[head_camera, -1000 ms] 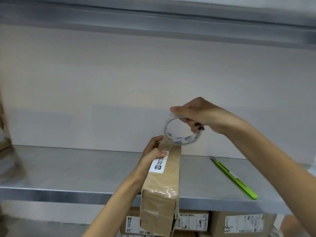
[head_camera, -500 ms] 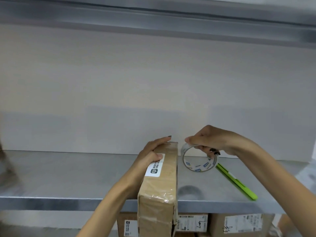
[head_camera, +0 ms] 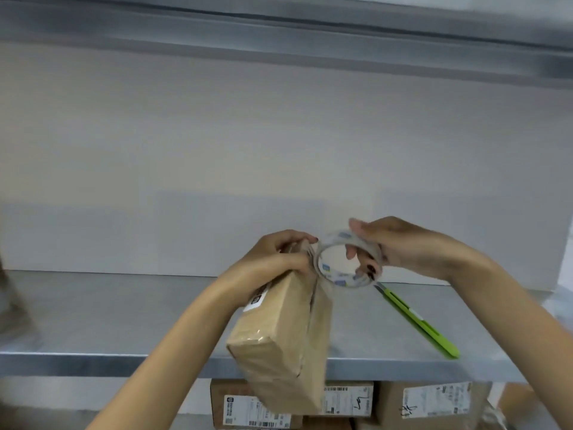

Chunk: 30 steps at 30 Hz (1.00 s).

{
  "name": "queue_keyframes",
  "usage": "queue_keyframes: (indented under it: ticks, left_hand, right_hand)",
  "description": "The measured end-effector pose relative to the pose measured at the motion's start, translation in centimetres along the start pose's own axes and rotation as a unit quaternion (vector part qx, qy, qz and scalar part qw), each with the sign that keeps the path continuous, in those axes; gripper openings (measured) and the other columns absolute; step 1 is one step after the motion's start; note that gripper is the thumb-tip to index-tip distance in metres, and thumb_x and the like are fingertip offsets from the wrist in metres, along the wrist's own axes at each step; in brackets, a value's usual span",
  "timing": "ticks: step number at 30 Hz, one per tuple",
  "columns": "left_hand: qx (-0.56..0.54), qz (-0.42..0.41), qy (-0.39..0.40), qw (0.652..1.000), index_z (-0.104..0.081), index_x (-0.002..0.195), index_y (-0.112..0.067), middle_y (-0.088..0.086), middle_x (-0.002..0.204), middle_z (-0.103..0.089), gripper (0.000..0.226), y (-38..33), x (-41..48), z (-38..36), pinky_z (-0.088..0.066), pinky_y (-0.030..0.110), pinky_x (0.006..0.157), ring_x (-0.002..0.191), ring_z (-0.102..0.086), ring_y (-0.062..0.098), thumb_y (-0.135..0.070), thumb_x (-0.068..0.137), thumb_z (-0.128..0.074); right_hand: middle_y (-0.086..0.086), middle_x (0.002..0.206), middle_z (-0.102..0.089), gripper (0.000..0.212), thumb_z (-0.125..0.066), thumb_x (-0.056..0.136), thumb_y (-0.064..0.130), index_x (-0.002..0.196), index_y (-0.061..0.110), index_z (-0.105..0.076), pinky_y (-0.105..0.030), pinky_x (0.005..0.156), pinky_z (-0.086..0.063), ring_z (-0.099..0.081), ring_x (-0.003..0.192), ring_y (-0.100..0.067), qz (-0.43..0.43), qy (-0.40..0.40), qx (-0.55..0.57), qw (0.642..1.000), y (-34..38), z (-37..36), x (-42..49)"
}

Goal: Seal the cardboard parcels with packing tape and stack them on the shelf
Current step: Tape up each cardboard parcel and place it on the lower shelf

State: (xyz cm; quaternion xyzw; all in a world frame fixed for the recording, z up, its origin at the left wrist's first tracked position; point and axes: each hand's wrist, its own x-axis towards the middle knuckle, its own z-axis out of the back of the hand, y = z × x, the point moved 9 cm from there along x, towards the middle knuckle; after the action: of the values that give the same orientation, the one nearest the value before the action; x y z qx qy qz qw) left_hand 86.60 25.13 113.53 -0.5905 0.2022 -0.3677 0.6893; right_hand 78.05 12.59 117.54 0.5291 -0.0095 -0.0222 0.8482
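A long brown cardboard parcel (head_camera: 280,339) with a white label juts out over the front edge of the metal shelf (head_camera: 124,318), tilted to the left. My left hand (head_camera: 273,257) grips its far end. Just right of that end, my right hand (head_camera: 400,246) holds a roll of clear packing tape (head_camera: 347,262), fingers curled through the ring. The roll stands on edge above the shelf, touching the parcel's far end. A seam runs along the parcel's upper side.
A green utility knife (head_camera: 418,324) lies on the shelf to the right of the parcel. Labelled cardboard boxes (head_camera: 434,401) sit on the level below. Another shelf (head_camera: 279,29) runs overhead, and a pale wall backs the shelf.
My right hand lowered the tape roll beside the parcel, then lifted it back against the parcel's far end. The parcel has rolled to the left in my left hand.
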Motion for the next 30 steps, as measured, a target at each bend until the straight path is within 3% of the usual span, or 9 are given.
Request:
queue_keyframes:
  ticks: [3,5,10,12,15,20,23,27,30]
  left_hand:
    - [-0.149,-0.023,-0.058,0.987,-0.07,0.104,-0.023,0.007,0.108,-0.068,0.065,1.7,-0.1,-0.2,-0.052,0.027,0.077,0.094,-0.064,0.017,-0.027,0.039,-0.067]
    - [-0.173,-0.017,-0.067,0.983,-0.069,0.102,-0.021,0.002,0.101,-0.069,0.063,2.9,-0.2,-0.7,-0.051,0.021,0.072,0.088,-0.065,0.013,-0.024,0.04,-0.066]
    - [-0.182,0.008,-0.095,0.979,-0.066,0.104,-0.015,0.001,0.094,-0.067,0.051,5.0,-0.8,0.5,-0.05,0.012,0.062,0.072,-0.066,0.001,-0.009,0.054,-0.057]
    - [-0.178,0.013,-0.103,0.979,-0.067,0.106,-0.017,0.002,0.095,-0.067,0.052,5.4,-1.3,0.9,-0.05,0.013,0.063,0.074,-0.066,0.004,-0.011,0.055,-0.058]
    - [-0.177,0.026,-0.12,0.977,-0.067,0.106,-0.019,0.003,0.097,-0.067,0.05,5.9,-1.7,1.2,-0.05,0.014,0.061,0.075,-0.066,0.006,-0.012,0.057,-0.06]
    - [-0.169,0.028,-0.16,0.972,-0.065,0.106,-0.023,0.004,0.106,-0.061,0.049,6.4,-2.2,1.9,-0.048,0.015,0.066,0.086,-0.062,0.012,-0.011,0.059,-0.062]
    - [-0.151,0.011,-0.159,0.976,-0.067,0.105,-0.024,0.005,0.107,-0.059,0.051,6.0,-2.3,1.9,-0.048,0.01,0.065,0.087,-0.06,0.01,-0.013,0.057,-0.058]
    - [-0.143,0.001,-0.155,0.978,-0.07,0.108,-0.021,0.005,0.1,-0.062,0.044,6.0,-2.7,1.8,-0.047,0.009,0.062,0.081,-0.059,0.008,-0.008,0.067,-0.06]
    - [-0.126,-0.003,-0.163,0.979,-0.071,0.108,-0.023,0.006,0.105,-0.063,0.042,6.3,-2.9,1.8,-0.048,0.013,0.069,0.091,-0.06,0.013,-0.011,0.07,-0.058]
  right_hand:
    - [-0.003,0.086,-0.073,0.048,-0.042,0.09,0.044,0.091,0.004,-0.069,-0.024,0.081,-0.051,-0.069,0.084,-0.015,0.053,0.03,0.014,0.998,2.2,0.7,-0.3]
    - [0.002,0.077,-0.07,0.04,-0.048,0.095,0.036,0.083,0.004,-0.069,-0.03,0.084,-0.052,-0.066,0.08,-0.01,0.052,-0.008,-0.086,0.995,2.5,1.0,0.4]
    - [-0.004,0.049,-0.057,0.046,-0.059,0.093,0.036,0.057,0.009,-0.056,-0.014,0.058,-0.038,-0.048,0.054,-0.011,0.068,-0.035,-0.222,0.972,3.2,-0.4,1.0]
    - [-0.002,0.046,-0.057,0.043,-0.062,0.091,0.038,0.054,0.017,-0.056,-0.011,0.05,-0.033,-0.044,0.045,-0.008,0.071,-0.044,-0.242,0.967,3.2,-1.0,0.6]
    - [-0.003,0.048,-0.059,0.038,-0.063,0.09,0.038,0.062,0.012,-0.063,-0.009,0.046,-0.031,-0.044,0.04,-0.004,0.096,-0.082,-0.287,0.95,2.9,-2.4,0.0]
    - [-0.003,0.045,-0.056,0.04,-0.063,0.088,0.042,0.058,0.017,-0.059,-0.023,0.049,-0.038,-0.048,0.042,-0.012,0.099,-0.144,-0.314,0.933,1.0,-2.4,-0.5]
    - [-0.003,0.047,-0.056,0.037,-0.064,0.088,0.043,0.059,0.02,-0.059,-0.018,0.047,-0.035,-0.048,0.042,-0.008,0.105,-0.154,-0.311,0.932,0.7,-1.9,-0.4]
    - [0.001,0.058,-0.056,0.035,-0.061,0.089,0.045,0.061,0.028,-0.05,-0.032,0.058,-0.042,-0.054,0.056,-0.015,0.114,-0.156,-0.378,0.905,-0.4,-2.9,-0.2]
    - [0.008,0.067,-0.053,0.03,-0.063,0.089,0.041,0.066,0.026,-0.05,-0.033,0.063,-0.042,-0.05,0.067,-0.013,0.147,-0.197,-0.384,0.89,-1.6,-4.0,-0.7]
